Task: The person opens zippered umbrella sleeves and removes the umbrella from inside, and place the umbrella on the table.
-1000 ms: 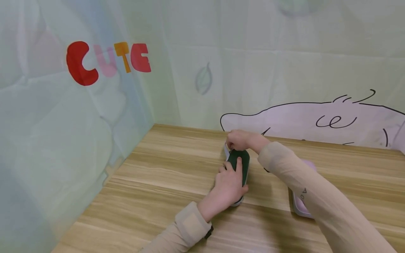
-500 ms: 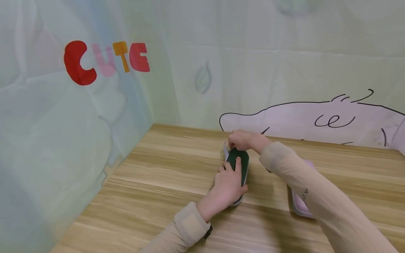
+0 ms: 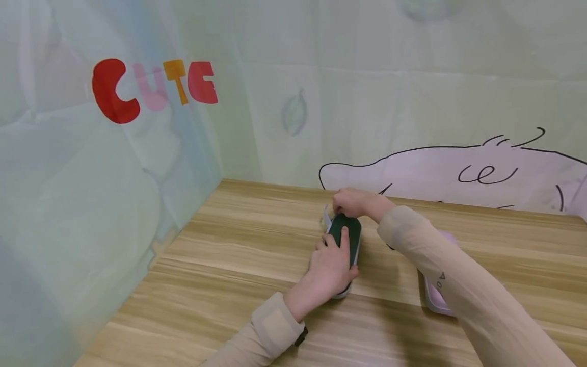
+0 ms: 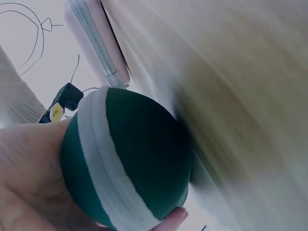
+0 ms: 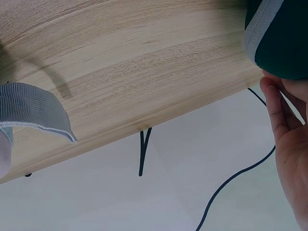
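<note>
A dark green case [image 3: 353, 239] with a grey zipper band [image 4: 107, 154] lies on the wooden table. My left hand [image 3: 326, 270] grips it from the near side, index finger straight along its top, thumb on the right side. At the far end, my right hand [image 3: 352, 202] has its fingers curled against the case's edge. In the right wrist view these fingertips [image 5: 269, 84] pinch close by the zipper band; whether they hold a zipper pull is hidden. A pale strap [image 3: 327, 216] sticks up at the case's far left.
Under the right forearm, partly covered, lies a pink case [image 3: 435, 295] with a grey rim. A grey ribbed strap [image 5: 36, 108] shows in the right wrist view. Printed cloth walls [image 3: 275, 127] stand behind and left of the wooden table [image 3: 220, 255].
The right hand has shifted very slightly to the right along the case's far end. The left hand keeps its grip, and the green case stays in place.
</note>
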### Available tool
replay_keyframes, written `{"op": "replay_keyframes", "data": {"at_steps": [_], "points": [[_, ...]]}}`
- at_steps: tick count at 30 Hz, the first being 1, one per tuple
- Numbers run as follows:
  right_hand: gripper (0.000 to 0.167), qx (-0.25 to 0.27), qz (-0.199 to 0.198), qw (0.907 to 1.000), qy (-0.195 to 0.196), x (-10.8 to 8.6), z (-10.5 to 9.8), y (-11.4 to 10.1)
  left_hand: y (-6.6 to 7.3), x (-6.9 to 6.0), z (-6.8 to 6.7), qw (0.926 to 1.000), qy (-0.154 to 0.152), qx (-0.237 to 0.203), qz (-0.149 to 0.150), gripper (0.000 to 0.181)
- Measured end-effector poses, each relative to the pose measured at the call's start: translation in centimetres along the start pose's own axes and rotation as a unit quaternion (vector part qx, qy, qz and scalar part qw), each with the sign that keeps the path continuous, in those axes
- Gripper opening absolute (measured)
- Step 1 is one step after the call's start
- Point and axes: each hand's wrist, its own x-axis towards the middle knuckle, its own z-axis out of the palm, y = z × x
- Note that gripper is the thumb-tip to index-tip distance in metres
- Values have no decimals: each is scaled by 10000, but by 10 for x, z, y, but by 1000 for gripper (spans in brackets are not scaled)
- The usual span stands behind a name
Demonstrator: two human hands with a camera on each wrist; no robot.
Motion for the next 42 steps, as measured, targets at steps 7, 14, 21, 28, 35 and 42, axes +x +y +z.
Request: {"op": "replay_keyframes", "data": {"at_steps": [7,14,21,28,35,42], "points": [[22,106,104,9999,-22,2,3,3,-6,2,0,9992,-27,-398,19,80],[21,165,179,9997,-23,0,4,5,-10,2,1,9981,11,-608,58,77],[21,391,200,9990,-30,-3,4,8,-13,2,0,9968,-81,-798,59,77],[20,509,217,9984,72,-5,6,11,-14,2,0,9948,-185,-1000,-22,78],[20,651,306,9973,130,-7,7,12,-16,3,1,9933,-279,-1119,-43,79],[20,721,322,9966,220,-9,9,14,-19,1,1,9943,-196,-1052,39,78]]}}
